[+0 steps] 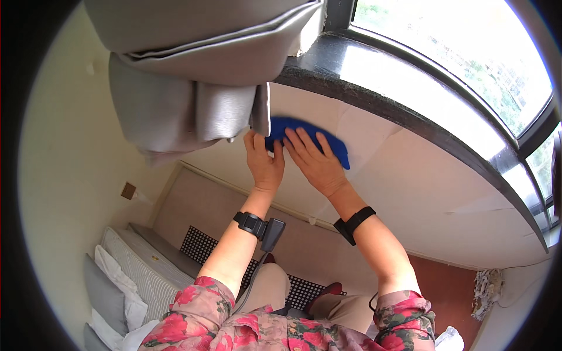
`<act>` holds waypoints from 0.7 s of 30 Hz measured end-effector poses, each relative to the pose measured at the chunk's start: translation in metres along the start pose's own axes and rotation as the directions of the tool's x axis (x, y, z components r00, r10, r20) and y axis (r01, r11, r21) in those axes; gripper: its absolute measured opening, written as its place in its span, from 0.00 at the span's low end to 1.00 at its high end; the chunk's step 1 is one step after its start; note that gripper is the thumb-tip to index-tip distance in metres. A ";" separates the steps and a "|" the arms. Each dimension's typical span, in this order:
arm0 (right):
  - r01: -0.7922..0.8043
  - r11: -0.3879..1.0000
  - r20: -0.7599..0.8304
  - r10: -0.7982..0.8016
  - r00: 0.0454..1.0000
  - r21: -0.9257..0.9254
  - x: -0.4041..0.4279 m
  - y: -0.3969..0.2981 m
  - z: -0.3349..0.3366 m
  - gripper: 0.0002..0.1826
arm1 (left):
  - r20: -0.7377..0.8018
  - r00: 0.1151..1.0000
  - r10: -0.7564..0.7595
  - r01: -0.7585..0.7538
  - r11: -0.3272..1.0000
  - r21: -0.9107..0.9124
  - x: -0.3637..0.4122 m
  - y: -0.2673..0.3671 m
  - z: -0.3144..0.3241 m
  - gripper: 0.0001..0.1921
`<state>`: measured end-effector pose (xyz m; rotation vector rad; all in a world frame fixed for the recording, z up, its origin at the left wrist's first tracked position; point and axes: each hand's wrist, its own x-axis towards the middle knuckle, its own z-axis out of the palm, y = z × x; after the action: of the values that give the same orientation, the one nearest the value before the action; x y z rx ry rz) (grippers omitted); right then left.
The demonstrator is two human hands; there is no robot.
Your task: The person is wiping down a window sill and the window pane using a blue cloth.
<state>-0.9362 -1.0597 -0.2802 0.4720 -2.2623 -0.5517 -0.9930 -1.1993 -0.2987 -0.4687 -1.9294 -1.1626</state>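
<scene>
A blue cloth (336,149) lies spread against the pale wall panel (395,175) just below the window sill. My right hand (314,162) presses it to the panel, fingers spread over the fabric. At the cloth's left end, my left hand (264,164) has its thumb and fingers on the edge; the fingertips are close under the hanging curtain. Part of the cloth's left end is hidden by the grey curtain (175,101), which is gathered in a thick bundle.
A dark stone sill (325,57) curves below the bright window (461,52). The headboard (210,188) of a bed runs below the panel. My feet stand on a black-and-white dotted cover (298,291). A mattress (145,259), pillows (105,289) and a wall socket (128,191) are at the left.
</scene>
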 end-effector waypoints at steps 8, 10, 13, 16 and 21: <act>0.193 0.976 0.207 -0.210 0.955 0.100 -0.098 -0.050 0.063 0.31 | 0.325 0.818 -0.475 0.479 0.875 0.074 -0.123 -0.053 0.021 0.24; 0.197 0.975 0.223 -0.216 0.950 0.104 -0.118 -0.052 0.070 0.30 | 0.436 0.666 -0.606 0.628 0.770 0.111 -0.132 -0.044 0.026 0.23; 0.241 0.965 0.231 -0.259 0.938 0.102 -0.116 -0.048 0.064 0.29 | 0.463 0.491 -0.738 0.820 0.571 0.040 -0.139 -0.041 0.033 0.21; 0.262 0.960 0.223 -0.277 0.935 0.098 -0.109 -0.028 0.049 0.28 | 0.425 0.446 -0.788 0.892 0.432 -0.137 -0.130 -0.023 0.040 0.19; 0.131 0.978 0.084 -0.145 0.986 0.161 -0.087 0.019 0.005 0.27 | 0.419 0.550 -0.722 0.830 0.419 -0.368 -0.083 0.039 0.035 0.19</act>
<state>-0.8866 -0.9998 -0.3239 0.6989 -2.3872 -0.4777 -0.9336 -1.1417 -0.3512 0.1321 -2.0095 -2.4083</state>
